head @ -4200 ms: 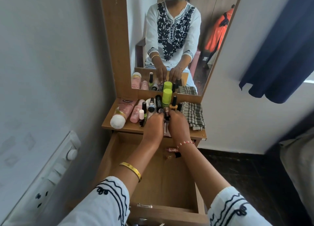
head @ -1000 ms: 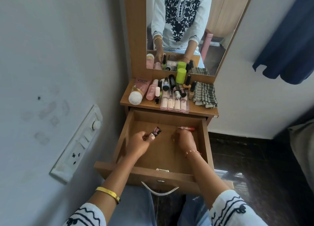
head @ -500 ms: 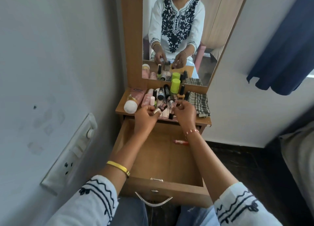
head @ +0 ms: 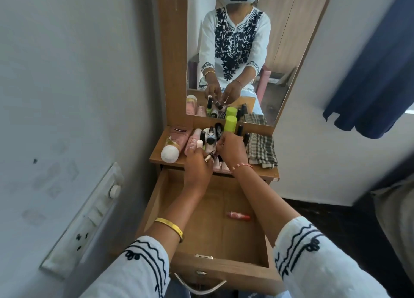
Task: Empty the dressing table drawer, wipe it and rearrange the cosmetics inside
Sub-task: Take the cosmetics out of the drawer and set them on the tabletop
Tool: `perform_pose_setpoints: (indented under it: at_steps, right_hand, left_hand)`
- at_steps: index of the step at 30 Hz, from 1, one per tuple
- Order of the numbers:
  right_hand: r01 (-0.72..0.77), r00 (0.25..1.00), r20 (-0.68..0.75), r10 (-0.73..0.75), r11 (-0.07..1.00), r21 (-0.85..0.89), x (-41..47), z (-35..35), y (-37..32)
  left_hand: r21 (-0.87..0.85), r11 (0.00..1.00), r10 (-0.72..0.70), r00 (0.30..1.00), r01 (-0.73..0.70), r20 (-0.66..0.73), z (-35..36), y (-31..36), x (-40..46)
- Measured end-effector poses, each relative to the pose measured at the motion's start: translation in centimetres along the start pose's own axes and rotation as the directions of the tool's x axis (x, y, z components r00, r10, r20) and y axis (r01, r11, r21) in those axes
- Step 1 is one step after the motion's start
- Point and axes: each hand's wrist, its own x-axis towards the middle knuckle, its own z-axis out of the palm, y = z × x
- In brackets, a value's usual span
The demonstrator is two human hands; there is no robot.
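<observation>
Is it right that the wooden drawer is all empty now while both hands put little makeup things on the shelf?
Not quite. The head view shows one red tube lying in the open wooden drawer. Left hand and right hand are at the shelf.

A pale grey wall (head: 67, 73) fills the left of the frame, with a white switchboard (head: 89, 217) low on it and a few faint marks above. A tall wood-framed mirror (head: 291, 51) stands at top centre, reflecting wooden wardrobe doors. Right of it runs a white wall (head: 324, 152), lit by daylight from the upper right, where a navy curtain (head: 380, 73) hangs. The floor (head: 336, 219) at lower right is dark.
</observation>
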Motion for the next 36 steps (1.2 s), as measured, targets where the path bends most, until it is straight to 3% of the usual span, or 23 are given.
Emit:
perform_pose_setpoints:
  at_steps: [4, 10, 18, 23, 30, 36]
  right_hand:
    - [0.08, 0.997, 0.013, -0.079, 0.988, -0.133, 0.3, 0.4, -0.4]
    - [0.113, 0.993, 0.033, -0.109, 0.979, -0.168, 0.7, 0.8, -0.5]
    - [0.071, 0.997, -0.019, -0.07, 0.997, 0.016, 0.0, 0.0, 0.7]
    - [0.048, 0.995, 0.084, -0.044, 0.997, -0.055, -2.5, 0.0, 1.6]
    - [0.15, 0.987, 0.077, -0.138, 0.972, -0.182, -3.5, 0.6, 1.2]
    - [0.172, 0.984, 0.079, -0.161, 0.971, -0.164, -3.4, 0.8, 1.7]
  left_hand:
    - [-0.008, 1.0, -0.003, 1.0, 0.003, 0.011, 0.1, 0.1, 0.2]
    - [-0.016, 1.0, -0.003, 1.0, 0.003, 0.011, 0.2, 0.2, 0.3]
    - [0.009, 0.995, 0.099, 0.995, -0.099, -0.008, -0.3, -0.5, -0.8]
    - [0.018, 0.985, 0.169, 0.983, -0.171, 0.072, -0.6, -1.6, -0.9]
    - [0.092, 0.974, 0.197, 0.972, -0.209, 0.127, -0.3, -1.2, -0.4]
    - [0.236, 0.958, 0.097, 0.957, -0.164, 0.272, 0.2, 0.0, -0.4]
